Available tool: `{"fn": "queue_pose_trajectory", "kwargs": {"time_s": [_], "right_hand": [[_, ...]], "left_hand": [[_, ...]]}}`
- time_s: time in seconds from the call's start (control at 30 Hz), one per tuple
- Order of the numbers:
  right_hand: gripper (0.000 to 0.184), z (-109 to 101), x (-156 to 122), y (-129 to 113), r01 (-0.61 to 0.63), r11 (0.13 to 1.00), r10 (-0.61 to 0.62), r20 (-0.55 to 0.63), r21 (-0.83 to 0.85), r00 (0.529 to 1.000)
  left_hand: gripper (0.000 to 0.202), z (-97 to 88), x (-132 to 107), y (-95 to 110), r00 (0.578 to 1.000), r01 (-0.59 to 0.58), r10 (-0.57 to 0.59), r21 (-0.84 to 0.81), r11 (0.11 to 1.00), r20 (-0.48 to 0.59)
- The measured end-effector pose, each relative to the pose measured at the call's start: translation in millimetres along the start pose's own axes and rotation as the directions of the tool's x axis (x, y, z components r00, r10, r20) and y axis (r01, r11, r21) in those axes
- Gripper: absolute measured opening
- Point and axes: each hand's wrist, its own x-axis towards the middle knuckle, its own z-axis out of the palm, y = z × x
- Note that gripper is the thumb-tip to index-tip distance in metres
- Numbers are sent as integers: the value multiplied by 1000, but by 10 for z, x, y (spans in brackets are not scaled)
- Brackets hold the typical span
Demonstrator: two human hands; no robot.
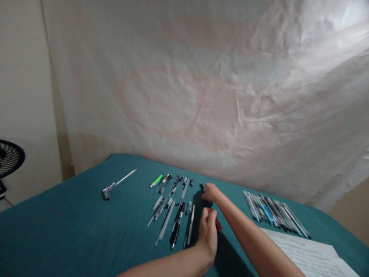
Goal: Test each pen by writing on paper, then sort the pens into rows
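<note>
My right hand (211, 192) reaches across the cloth, fingers closed around a dark pen (201, 187) whose end sticks out on the far side; most of it is hidden by the fingers. Just nearer to me, my left hand (208, 231) is closed, and what it may hold does not show. A small red piece (218, 224) peeks out on its right side. Left of both hands lie taken-apart pens in two rough rows: a black pen (178, 227), clear barrels (165, 222), thin refills, caps and a bright green barrel (156, 181).
A row of pens (275, 213) lies side by side at the right, beyond written paper sheets (305, 252). A clear pen with a thin refill (123, 177) lies far left on the green cloth (72, 227). A black fan (10, 157) stands at the left edge.
</note>
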Motion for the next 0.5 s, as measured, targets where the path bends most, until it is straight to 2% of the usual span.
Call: {"fn": "queue_pose_trajectory", "kwargs": {"time_s": [0.17, 0.27, 0.33, 0.43, 0.5], "right_hand": [[3, -165, -309, 245, 18, 995, -25, 72, 101, 997], [8, -273, -555, 353, 52, 973, -80, 119, 226, 990], [13, -325, -733, 401, 83, 938, -130, 118, 336, 985], [8, -363, -981, 446, 127, 781, -217, 76, 612, 973], [3, -371, -1101, 467, 140, 674, -244, 39, 726, 969]], "left_hand": [[17, 24, 68, -61, 999, -2, 1, -10, 1000, -47], [28, 43, 94, -81, 995, -39, 34, -45, 998, -90], [34, 52, 93, -86, 998, -40, 37, -74, 996, -52], [36, 62, 79, -95, 995, -41, 52, -114, 993, 89], [33, 70, 74, -104, 983, -55, 75, -126, 991, 165]]}}
